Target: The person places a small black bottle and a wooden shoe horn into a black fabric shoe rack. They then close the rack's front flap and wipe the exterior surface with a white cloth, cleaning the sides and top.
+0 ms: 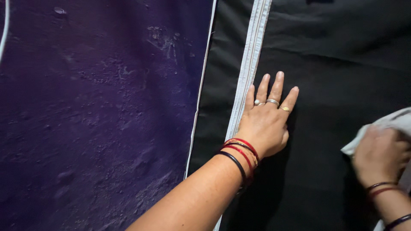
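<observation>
Purple, rough-textured wall (94,119) fills the space left of the white zipper strip (248,68). Just right of that strip, the left hand (265,124) lies flat on the black fabric panel (334,77), fingers (276,85) spread wide, gripping nothing. Farther right of the strip, the right hand (381,156) is closed around a bunched white cloth (396,122) pressed to the same panel. Wiping would go best with the flat hand holding the fabric taut and firm.
</observation>
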